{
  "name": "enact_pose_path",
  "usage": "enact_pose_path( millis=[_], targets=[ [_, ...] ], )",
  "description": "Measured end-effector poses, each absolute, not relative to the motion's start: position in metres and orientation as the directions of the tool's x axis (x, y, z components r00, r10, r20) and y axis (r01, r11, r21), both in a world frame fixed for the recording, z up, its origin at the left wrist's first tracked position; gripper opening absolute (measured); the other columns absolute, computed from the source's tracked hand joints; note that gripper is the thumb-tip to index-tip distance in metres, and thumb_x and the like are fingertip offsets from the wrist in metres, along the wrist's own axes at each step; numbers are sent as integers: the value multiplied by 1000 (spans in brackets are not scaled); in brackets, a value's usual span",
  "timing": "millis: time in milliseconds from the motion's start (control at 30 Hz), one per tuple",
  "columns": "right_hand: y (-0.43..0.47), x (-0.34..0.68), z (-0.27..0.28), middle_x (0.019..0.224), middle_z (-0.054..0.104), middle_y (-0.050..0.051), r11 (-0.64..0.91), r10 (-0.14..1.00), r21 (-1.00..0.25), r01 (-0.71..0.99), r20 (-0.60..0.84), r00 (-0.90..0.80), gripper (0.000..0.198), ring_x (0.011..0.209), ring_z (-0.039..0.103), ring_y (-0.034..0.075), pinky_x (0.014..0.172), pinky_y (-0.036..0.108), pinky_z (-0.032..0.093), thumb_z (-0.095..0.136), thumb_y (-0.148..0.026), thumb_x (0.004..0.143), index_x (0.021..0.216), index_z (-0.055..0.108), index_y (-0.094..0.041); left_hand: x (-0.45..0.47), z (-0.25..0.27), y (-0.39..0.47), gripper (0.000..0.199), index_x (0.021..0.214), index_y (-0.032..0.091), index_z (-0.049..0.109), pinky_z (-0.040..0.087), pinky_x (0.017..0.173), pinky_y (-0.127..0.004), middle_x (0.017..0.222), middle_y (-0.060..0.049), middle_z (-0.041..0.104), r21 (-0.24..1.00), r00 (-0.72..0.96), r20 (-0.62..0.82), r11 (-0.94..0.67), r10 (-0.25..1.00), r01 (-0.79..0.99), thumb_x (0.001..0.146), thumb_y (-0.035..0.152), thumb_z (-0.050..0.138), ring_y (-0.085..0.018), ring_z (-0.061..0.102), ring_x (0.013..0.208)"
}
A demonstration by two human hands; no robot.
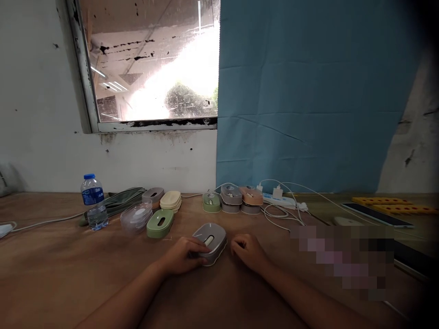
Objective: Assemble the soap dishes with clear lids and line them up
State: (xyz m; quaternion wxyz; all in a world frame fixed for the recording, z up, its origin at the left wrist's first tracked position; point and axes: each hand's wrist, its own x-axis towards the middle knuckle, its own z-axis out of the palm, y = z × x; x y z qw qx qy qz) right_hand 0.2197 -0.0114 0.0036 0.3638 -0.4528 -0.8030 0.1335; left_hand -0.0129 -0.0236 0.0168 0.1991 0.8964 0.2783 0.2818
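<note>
A grey oval plastic box point(218, 236) with a rounded slot in its top sits on the table in front of me. A pale piece point(209, 240) shows in the slot. My left hand point(183, 257) grips the box at its near left side, thumb low on the side and fingers over the top edge. Just right of the box, apart from it, my right hand point(249, 252) rests on the table with its fingers curled in; I see nothing in them. Left of the box lies a green oval cover point(168, 225) with an open slot.
Behind stand clear plastic pieces point(132, 217), cream pieces point(170, 200), a grey cover point(154, 194) and a water bottle point(93, 201). Several finished-looking boxes point(231, 194) are stacked at the back, near a power strip point(279, 200) with cables. A tablet point(375, 214) lies at the right.
</note>
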Motion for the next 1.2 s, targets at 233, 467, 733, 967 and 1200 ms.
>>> enact_pose_path(
  millis=[233,467,733,967,1200],
  targets=[
    [-10,220,4,40,49,-1,509,856,-596,621,428,-291,37,44,48,12,51,22,35,39,-20,73,37,48,-17,-7,22,-30,33,102,21,63,43,80,-26,99,-5,66,639,581,417,-680,699,359,73,34,59,-17,59,90],
    [-8,220,3,37,49,-1,503,860,-616,606,428,-279,36,40,47,10,47,21,34,38,-15,69,34,50,-17,0,18,-32,31,103,21,62,39,86,-28,98,-5,64,471,689,400,-780,605,412,73,26,57,-17,56,94],
    [-6,221,3,38,53,0,487,870,-650,583,421,-258,36,40,49,11,46,20,36,37,-16,68,37,56,-16,1,18,-29,42,115,23,54,28,99,-34,112,-6,60,433,715,351,-782,605,449,73,27,57,-19,51,105],
    [-7,222,3,46,60,2,486,871,-665,567,424,-248,38,47,55,13,49,21,40,34,-18,70,46,62,-14,6,24,-34,40,102,15,63,43,75,-29,95,-5,67,767,387,329,-483,861,422,70,40,59,-22,59,86],
    [-10,222,6,63,66,3,536,833,-621,572,501,-237,30,63,60,16,63,26,44,38,-16,67,58,66,-16,9,15,-24,48,98,11,63,45,74,-28,95,-8,66,972,318,232,-230,919,-43,59,37,71,-19,60,84]
  ],
)
